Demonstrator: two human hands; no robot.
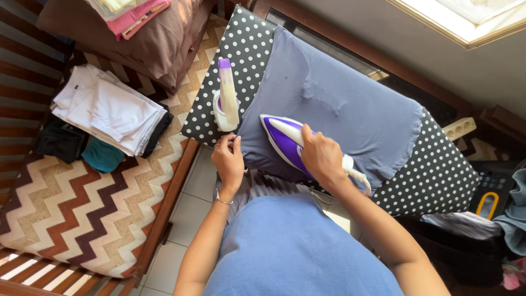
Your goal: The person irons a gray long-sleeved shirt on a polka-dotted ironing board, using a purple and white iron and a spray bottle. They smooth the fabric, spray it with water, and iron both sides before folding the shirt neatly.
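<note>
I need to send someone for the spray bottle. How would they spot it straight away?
Start at the black ironing board with white polka dots. At its bare end, beside the grey-blue garment, lies a pale yellow plastic spray bottle with a purple cap, just above the left hand. Unlike the purple and white iron, it is slim and touched by neither hand.

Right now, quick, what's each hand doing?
Left hand: fingers pinched shut on the edge of the grey-blue garment on the ironing board.
Right hand: closed around the handle of the purple and white iron.
</note>
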